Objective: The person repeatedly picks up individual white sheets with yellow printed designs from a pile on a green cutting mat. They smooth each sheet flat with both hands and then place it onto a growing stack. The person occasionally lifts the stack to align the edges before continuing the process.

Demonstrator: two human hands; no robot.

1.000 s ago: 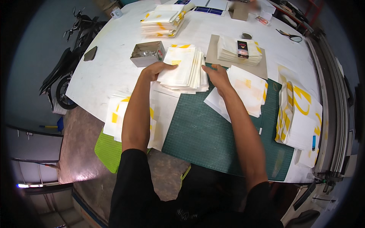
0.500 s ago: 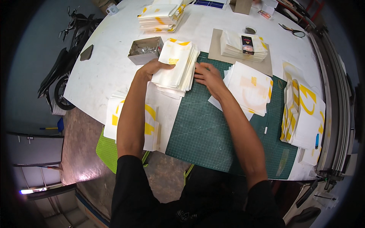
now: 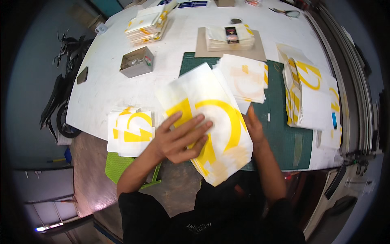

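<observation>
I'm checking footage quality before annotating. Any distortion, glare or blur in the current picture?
Head view: metal rails at the right bow outward, and the picture's rim falls to black; head view: a pale sheen lies on the brown floor; head view: the right hand looks slightly soft, perhaps motion blur.

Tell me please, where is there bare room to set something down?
On the white table: the broad left patch between the open box and yellow-printed papers; also the gap between that box and the cardboard sheet. The green mat is mostly bare right of the right hand. The middle is crowded by the held bundle and a loose pile.
</observation>
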